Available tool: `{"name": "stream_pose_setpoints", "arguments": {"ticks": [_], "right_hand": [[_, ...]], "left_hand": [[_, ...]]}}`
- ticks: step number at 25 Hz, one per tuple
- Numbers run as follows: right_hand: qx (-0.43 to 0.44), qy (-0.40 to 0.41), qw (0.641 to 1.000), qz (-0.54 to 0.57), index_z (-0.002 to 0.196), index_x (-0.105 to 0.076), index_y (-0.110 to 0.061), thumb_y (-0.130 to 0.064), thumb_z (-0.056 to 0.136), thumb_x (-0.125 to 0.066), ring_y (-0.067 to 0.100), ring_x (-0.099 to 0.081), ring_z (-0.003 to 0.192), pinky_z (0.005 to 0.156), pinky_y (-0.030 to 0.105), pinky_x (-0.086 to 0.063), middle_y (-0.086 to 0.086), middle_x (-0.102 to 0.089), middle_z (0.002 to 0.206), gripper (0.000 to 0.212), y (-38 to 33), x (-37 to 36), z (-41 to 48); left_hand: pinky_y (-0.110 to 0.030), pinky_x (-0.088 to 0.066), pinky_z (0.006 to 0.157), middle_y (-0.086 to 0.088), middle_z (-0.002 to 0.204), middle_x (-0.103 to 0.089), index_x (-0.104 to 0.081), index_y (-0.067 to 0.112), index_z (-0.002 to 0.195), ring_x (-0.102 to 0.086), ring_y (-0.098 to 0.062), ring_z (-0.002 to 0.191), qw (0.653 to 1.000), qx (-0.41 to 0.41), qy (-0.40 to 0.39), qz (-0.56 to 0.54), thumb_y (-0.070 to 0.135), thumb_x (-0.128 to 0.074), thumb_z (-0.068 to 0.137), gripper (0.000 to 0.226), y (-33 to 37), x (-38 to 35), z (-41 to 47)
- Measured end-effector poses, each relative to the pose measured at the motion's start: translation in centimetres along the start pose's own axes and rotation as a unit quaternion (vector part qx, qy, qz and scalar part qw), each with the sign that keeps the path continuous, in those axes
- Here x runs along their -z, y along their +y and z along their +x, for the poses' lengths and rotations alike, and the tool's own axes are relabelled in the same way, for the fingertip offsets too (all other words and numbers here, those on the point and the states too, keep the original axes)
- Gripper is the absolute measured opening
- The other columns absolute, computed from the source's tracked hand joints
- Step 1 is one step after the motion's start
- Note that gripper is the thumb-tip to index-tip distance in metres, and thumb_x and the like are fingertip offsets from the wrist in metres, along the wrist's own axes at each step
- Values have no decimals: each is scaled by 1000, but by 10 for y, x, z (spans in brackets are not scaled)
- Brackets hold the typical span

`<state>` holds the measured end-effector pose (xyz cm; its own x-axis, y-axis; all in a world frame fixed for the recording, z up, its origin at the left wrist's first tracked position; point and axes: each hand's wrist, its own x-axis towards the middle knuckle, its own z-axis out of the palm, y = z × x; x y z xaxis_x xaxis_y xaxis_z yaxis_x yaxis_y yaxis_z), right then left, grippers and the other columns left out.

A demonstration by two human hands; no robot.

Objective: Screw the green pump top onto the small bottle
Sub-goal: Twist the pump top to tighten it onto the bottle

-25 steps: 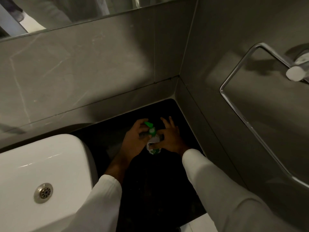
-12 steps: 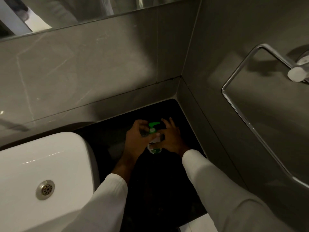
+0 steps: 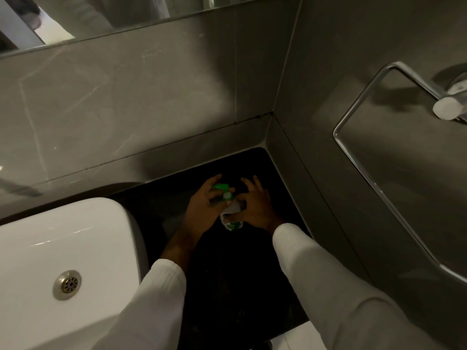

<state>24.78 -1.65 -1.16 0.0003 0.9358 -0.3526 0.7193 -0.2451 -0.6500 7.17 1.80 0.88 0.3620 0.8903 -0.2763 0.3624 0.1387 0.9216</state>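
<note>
A small bottle (image 3: 233, 223) with a white and green label stands on the black counter (image 3: 227, 274) near the corner of the walls. The green pump top (image 3: 223, 190) sits on its neck, nozzle pointing away to the left. My left hand (image 3: 204, 208) pinches the pump top from the left with thumb and fingers. From the right, my right hand (image 3: 255, 205) wraps around the bottle's body, thumb across the label. Both hands hide most of the bottle.
A white basin (image 3: 65, 251) with a metal drain (image 3: 67, 284) fills the lower left. Grey tiled walls meet in a corner just behind the bottle. A chrome towel ring (image 3: 358, 157) hangs on the right wall. A mirror (image 3: 101, 18) runs along the top.
The pump top's nozzle has turned from pointing toward the upper right to pointing away to the left, under my left fingers. The bottle and my right hand have stayed in place.
</note>
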Motion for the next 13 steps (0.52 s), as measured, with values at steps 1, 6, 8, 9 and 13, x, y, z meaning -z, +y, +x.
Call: {"name": "stream_pose_setpoints", "arguments": {"ticks": [1,6,8,9,13], "right_hand": [[-1,-3,1000,-2,108,-72,-31,-56,61,-81,29,6,151,119,59,-8,-2,-16,164,54,0,0,0],[-10,-1,1000,20,101,-73,-34,-58,56,-82,29,4,151,119,59,-10,-4,-15,164,52,-3,-7,0],[-8,-2,1000,21,107,-73,-32,-56,58,-83,29,3,151,119,58,-11,-3,-16,163,55,-1,-6,0],[-5,-4,1000,18,108,-73,-31,-55,60,-82,29,3,151,119,58,-12,-3,-16,163,55,0,-4,0],[-21,-1,999,42,104,-74,-30,-54,59,-82,28,2,151,119,57,-13,-4,-16,163,51,-5,-3,-5]], "left_hand": [[-21,-54,93,-1,124,-67,-41,13,146,-66,-5,114,1000,9,-18,-6,-2,-74,86,70,1,1,1],[-3,-49,68,10,97,-68,-58,12,121,-68,-1,86,995,11,73,64,16,-90,72,59,6,-3,-2],[-13,-56,80,-6,114,-71,-54,11,130,-71,-18,105,999,5,30,28,5,-85,77,62,-1,3,0],[-21,-57,89,-9,125,-68,-47,12,140,-67,-19,115,1000,9,-9,1,2,-82,80,70,-1,7,1],[-9,-49,81,16,112,-64,-48,16,135,-63,4,98,998,26,5,58,23,-91,72,77,9,4,-3]]}}
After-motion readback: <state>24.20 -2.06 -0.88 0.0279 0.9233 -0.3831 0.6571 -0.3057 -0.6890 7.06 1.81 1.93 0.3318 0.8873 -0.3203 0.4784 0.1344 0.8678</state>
